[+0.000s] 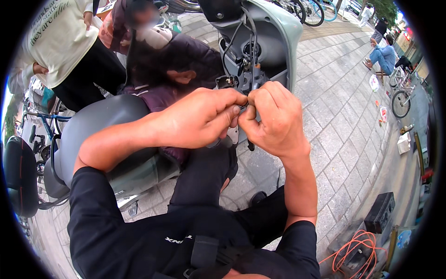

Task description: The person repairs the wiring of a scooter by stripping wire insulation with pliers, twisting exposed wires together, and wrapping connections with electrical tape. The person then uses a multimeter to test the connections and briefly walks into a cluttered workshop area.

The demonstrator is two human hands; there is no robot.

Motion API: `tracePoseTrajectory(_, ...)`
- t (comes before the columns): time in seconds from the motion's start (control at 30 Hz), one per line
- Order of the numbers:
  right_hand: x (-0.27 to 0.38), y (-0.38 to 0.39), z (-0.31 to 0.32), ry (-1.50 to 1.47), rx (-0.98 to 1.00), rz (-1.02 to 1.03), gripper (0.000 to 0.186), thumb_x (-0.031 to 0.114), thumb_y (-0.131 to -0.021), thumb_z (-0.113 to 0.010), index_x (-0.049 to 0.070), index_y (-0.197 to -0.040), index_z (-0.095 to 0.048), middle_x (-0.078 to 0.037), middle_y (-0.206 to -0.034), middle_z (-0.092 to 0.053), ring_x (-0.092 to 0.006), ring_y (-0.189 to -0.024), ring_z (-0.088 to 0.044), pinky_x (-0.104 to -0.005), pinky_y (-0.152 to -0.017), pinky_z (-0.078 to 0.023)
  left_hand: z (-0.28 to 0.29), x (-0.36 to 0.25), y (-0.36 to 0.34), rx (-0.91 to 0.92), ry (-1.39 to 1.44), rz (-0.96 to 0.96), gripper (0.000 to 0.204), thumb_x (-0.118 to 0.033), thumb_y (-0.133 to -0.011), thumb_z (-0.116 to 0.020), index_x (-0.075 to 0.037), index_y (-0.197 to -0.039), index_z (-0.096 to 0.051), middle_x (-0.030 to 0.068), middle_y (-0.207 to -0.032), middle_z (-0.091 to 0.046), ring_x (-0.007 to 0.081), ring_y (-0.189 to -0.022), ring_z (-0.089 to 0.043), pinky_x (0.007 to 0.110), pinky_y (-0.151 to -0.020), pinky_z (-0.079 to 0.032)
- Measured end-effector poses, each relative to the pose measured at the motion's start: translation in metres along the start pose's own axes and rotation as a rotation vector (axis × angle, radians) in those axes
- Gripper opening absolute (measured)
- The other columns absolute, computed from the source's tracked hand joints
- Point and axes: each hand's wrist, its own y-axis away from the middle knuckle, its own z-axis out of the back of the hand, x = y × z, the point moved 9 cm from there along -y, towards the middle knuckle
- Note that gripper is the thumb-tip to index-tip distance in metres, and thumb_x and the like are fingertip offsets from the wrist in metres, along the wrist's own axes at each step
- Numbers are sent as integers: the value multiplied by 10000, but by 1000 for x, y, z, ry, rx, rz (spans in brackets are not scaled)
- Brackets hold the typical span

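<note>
My left hand (209,116) and my right hand (275,120) meet at the middle of the view, fingers pinched close together. Whatever they grip is hidden by the fingers; a small dark bit shows between the fingertips. Just beyond them is the opened front of a pale green scooter (291,35), its inner side exposed. Black cables (253,32) run down inside it toward my hands. A small dark boxy part (226,82) sits close to my left fingertips. The scooter's grey seat (100,123) lies left of my left forearm.
A person in a dark purple jacket (197,56) leans in beside the scooter; another in a white shirt (62,35) stands at far left. On the paving at lower right are a black battery-like box (380,212) and an orange cord (357,249). A bicycle (401,100) stands at right.
</note>
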Motion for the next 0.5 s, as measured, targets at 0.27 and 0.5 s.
tracePoseTrajectory(0.27, -48, 22, 1, -636, 1, -640, 84, 27, -901, -696, 1, -950, -635, -20, -831, -634, -109, -699, -590, -274, -632, -487, 3, 11, -1, -78, 504, 204, 241, -153, -1109, -493, 29, -1249, -565, 77, -860, -659, 119, -673, -681, 258, -592, -579)
tracePoseTrajectory(0.5, -45, 32, -34, -1224, 2, -883, 198, 139, -1015, -669, -32, -1100, -723, -4, -863, -680, -47, -728, -580, -207, -636, -470, 3, 17, -2, -116, 594, 297, 216, -187, -1103, -488, 9, -1104, -577, 85, -778, -626, 181, -615, -688, 305, -546, -589)
